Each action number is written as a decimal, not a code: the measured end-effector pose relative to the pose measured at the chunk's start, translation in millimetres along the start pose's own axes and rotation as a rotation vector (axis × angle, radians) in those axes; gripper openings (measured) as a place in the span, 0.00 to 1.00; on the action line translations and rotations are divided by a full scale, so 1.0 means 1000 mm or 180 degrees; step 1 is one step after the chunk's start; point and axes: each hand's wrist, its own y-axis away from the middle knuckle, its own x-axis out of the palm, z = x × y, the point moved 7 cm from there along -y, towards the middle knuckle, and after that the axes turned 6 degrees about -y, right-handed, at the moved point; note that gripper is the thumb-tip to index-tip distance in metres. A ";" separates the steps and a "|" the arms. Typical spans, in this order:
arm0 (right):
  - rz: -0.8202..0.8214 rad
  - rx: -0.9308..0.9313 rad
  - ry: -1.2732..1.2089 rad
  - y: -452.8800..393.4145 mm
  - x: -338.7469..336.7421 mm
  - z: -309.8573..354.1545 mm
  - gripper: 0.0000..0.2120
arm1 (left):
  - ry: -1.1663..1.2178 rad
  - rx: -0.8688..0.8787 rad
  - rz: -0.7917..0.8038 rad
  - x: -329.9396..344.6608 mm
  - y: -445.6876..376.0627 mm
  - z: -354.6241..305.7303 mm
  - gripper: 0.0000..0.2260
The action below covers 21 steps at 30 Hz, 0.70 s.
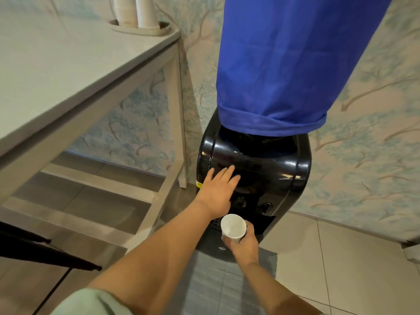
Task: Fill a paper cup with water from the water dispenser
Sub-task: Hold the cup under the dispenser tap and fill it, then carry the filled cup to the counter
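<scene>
Right hand (244,243) wrapped around a white paper cup (233,226), fingers curled about its lower wall, mouth of the cup tipped slightly toward the camera and showing a pale inside with no visible water. Held just in front of the black water dispenser (254,164), at the height of its dark recess and a little below the two round taps (267,206). Left hand (218,189) spread flat, fingers straight and apart, palm laid on the dispenser's glossy front face near its left shoulder — gripping nothing. Bare forearms reaching in from the lower edge, a pale green sleeve (91,302) at the left elbow.

On top of the dispenser, a big bottle hidden under a blue cloth cover (288,64), hem folded just above the black housing. Small yellow sticker (199,184) on the dispenser's left side, partly behind the left hand; print too small to read. At the dispenser's foot, a grey ribbed mat (216,289) running back toward the camera over pale floor tiles (329,258).

Left of the dispenser, a light grey table (68,71) with a lower shelf, its near leg close beside the dispenser — on its far corner, stacks of paper cups (136,12) standing in a round holder. Behind the dispenser, wallpaper (368,133) printed with blue-green trees.
</scene>
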 end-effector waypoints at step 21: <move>-0.0124 -0.1384 -0.0203 0.116 0.021 0.204 0.34 | 0.0259 -0.0807 -0.0608 -0.138 0.120 0.081 0.11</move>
